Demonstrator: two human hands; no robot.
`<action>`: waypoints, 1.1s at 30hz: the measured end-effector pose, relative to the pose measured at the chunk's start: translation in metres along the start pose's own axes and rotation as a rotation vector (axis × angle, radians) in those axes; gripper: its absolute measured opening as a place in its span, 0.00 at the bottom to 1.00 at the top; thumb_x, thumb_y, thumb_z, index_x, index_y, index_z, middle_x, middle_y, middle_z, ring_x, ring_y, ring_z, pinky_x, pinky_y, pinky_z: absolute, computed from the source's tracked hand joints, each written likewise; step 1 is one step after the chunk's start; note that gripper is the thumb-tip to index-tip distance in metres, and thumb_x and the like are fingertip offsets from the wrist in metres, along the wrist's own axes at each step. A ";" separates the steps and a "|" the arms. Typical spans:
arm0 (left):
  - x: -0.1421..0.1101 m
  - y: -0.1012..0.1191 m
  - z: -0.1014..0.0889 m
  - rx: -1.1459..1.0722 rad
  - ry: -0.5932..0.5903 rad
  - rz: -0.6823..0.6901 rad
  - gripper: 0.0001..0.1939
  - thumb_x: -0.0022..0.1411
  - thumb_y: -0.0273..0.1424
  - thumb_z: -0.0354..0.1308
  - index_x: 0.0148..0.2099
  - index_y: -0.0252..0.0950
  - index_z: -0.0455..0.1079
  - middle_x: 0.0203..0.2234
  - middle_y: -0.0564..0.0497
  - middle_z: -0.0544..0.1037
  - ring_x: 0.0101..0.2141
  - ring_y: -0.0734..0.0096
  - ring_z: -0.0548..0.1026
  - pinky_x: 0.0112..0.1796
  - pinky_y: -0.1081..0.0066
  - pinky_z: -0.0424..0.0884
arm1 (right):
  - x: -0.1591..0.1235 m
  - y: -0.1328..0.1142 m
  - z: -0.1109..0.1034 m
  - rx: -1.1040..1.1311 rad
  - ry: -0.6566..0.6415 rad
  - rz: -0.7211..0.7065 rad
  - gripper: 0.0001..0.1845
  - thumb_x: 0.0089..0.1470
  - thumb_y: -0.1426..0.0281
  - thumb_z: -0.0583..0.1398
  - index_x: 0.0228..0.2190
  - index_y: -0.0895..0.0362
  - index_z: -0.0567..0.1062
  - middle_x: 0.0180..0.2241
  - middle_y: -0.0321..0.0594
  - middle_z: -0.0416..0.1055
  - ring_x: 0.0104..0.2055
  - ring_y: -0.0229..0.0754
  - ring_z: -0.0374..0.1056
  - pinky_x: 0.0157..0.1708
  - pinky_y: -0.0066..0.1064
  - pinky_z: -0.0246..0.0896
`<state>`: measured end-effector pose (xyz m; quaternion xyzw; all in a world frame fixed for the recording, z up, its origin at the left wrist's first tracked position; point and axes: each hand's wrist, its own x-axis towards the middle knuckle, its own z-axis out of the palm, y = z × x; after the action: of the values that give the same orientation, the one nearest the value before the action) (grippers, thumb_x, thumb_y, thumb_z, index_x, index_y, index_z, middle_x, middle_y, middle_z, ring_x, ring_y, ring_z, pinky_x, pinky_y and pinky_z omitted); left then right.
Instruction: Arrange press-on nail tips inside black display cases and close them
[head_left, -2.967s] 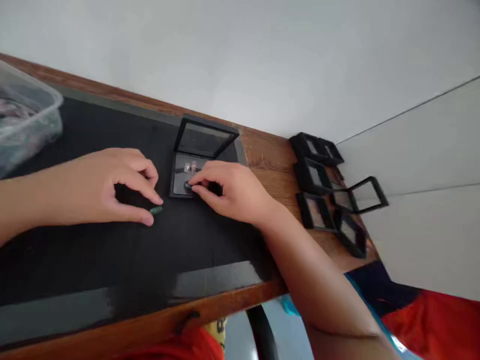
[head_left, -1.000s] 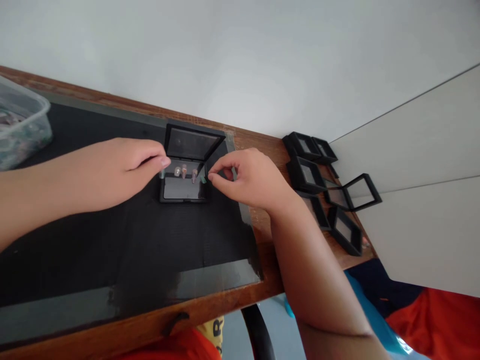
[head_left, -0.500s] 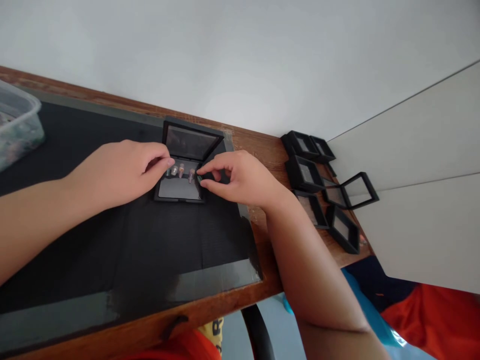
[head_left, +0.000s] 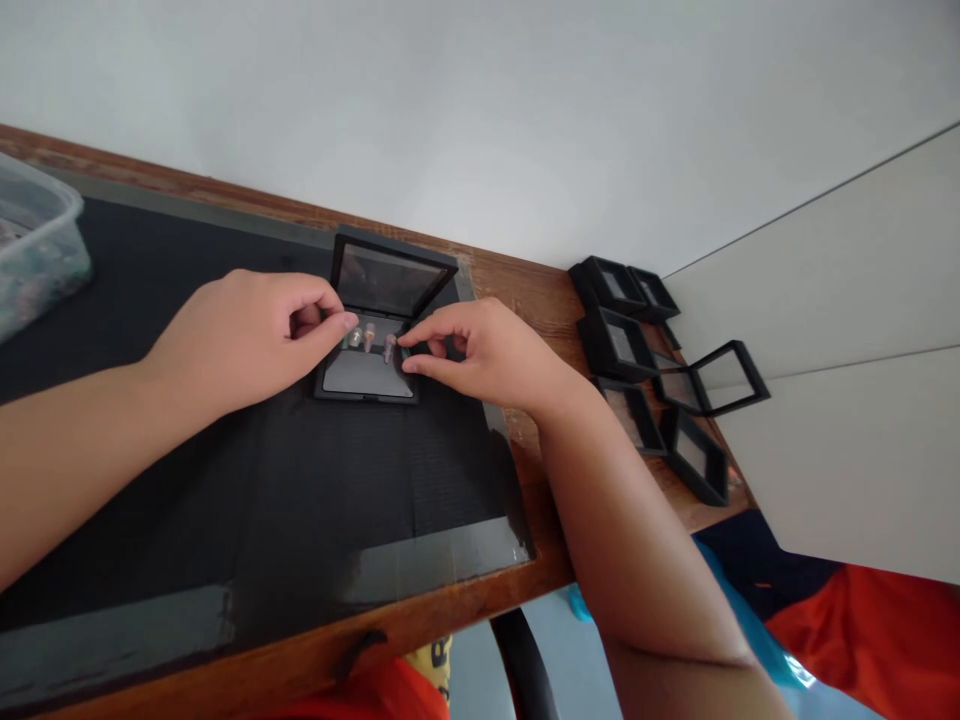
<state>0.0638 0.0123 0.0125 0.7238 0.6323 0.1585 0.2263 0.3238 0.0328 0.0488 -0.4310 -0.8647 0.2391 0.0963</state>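
A small black display box (head_left: 366, 378) lies open on the black mat (head_left: 225, 480), its clear lid (head_left: 390, 277) tilted up at the back. Three small pale stones (head_left: 370, 338) stand in a row along the box's back edge. My left hand (head_left: 247, 335) rests at the box's left side, thumb and forefinger pinched together beside the leftmost stone. My right hand (head_left: 491, 355) is at the box's right side, thumb and forefinger pinched close to the rightmost stone. What either pinch holds is too small to make out.
A clear plastic tub (head_left: 37, 250) with mixed small pieces stands at the far left. Several black display boxes (head_left: 622, 330) crowd the wooden table's right end, one frame (head_left: 720, 375) standing open. A white wall runs behind the table (head_left: 517, 285).
Both hands moved from the mat's middle up to the box's back edge. A green piece seen in my fingers earlier no longer shows. The stone row grew from one or two to three.
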 end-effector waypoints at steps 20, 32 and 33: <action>0.004 -0.016 0.002 0.120 -0.060 0.168 0.33 0.62 0.61 0.47 0.60 0.60 0.82 0.29 0.57 0.83 0.27 0.63 0.76 0.31 0.63 0.62 | 0.004 -0.006 0.009 -0.033 0.092 0.060 0.09 0.61 0.66 0.73 0.42 0.55 0.90 0.29 0.34 0.79 0.31 0.36 0.69 0.34 0.30 0.53; 0.004 -0.018 0.002 0.081 -0.076 0.190 0.28 0.64 0.60 0.51 0.53 0.58 0.84 0.27 0.55 0.81 0.27 0.64 0.74 0.32 0.64 0.59 | 0.004 -0.007 0.011 -0.001 0.096 0.055 0.12 0.58 0.65 0.75 0.43 0.57 0.90 0.27 0.34 0.78 0.29 0.35 0.68 0.33 0.29 0.54; 0.004 -0.019 0.002 0.083 -0.076 0.189 0.28 0.64 0.60 0.51 0.54 0.58 0.84 0.27 0.55 0.81 0.27 0.65 0.74 0.32 0.64 0.58 | 0.004 -0.008 0.011 -0.003 0.097 0.053 0.12 0.58 0.66 0.75 0.44 0.57 0.90 0.27 0.34 0.79 0.29 0.35 0.68 0.33 0.29 0.54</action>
<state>0.0495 0.0182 0.0009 0.7945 0.5581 0.1252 0.2041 0.3119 0.0281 0.0427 -0.4651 -0.8477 0.2190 0.1309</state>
